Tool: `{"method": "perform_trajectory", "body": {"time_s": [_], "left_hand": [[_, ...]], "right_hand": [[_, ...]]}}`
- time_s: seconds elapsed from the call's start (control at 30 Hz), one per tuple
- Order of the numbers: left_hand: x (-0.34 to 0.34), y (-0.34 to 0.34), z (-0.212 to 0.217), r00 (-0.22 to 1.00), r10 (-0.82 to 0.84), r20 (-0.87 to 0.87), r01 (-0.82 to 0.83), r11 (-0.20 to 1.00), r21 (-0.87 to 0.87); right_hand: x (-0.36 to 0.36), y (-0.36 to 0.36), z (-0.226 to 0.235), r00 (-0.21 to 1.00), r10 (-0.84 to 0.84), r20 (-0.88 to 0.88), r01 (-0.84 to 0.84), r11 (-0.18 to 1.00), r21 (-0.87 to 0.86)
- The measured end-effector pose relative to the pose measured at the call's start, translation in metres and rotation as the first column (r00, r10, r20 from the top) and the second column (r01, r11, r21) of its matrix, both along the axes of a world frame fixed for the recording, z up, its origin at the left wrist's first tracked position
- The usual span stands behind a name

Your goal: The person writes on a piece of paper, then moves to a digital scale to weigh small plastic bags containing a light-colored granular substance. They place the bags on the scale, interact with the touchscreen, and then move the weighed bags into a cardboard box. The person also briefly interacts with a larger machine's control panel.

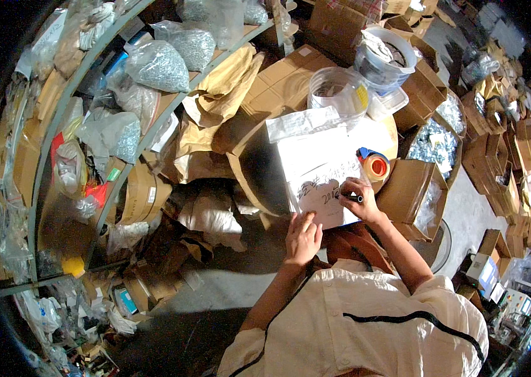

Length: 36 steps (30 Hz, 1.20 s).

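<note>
Right hand clamped on black marker over white paper at the table's near edge — left hand flat, gripping nothing, on paper's near-left corner — tape roll beside.

Bold black handwriting, characters and numerals, runs right across my white sheet | white label on the cardboard box to my left, too tiny to read | yellow label on my clear tub, unreadable | dark marks on that pale bag, far left, blurred
</note>
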<state>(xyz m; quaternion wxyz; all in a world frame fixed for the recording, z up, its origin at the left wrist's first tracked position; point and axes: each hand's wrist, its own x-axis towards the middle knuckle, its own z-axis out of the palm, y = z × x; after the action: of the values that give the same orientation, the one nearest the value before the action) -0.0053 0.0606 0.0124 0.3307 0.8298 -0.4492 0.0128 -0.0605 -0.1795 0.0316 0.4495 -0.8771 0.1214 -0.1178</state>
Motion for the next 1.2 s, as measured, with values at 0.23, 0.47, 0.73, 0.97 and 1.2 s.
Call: {"method": "perform_trajectory", "body": {"time_s": [0.23,0.47,0.73,0.97,1.2], "left_hand": [[-0.002,0.001,0.003,0.999,0.041,0.016,-0.041,0.999,0.003],[-0.009,0.020,-0.035,0.736,0.160,-0.658,-0.349,0.922,-0.166],[0.002,0.000,0.071,0.323,-0.060,-0.945,-0.118,0.988,-0.103],[0.004,-0.007,0.085,0.309,-0.228,-0.923,-0.099,0.958,-0.269],[0.001,-0.010,0.090,0.330,-0.355,-0.875,-0.113,0.905,-0.410]], "right_hand": [[-0.002,0.000,0.039,0.990,-0.139,0.029,0.139,0.990,-0.011],[-0.004,0.027,0.094,0.973,-0.173,-0.155,0.230,0.812,0.536],[-0.008,0.045,0.121,0.999,0.036,-0.029,-0.007,0.743,0.670],[-0.014,0.041,0.128,0.976,-0.078,-0.203,0.201,0.677,0.708],[-0.015,0.042,0.121,0.984,-0.028,-0.178,0.141,0.736,0.662]]}}
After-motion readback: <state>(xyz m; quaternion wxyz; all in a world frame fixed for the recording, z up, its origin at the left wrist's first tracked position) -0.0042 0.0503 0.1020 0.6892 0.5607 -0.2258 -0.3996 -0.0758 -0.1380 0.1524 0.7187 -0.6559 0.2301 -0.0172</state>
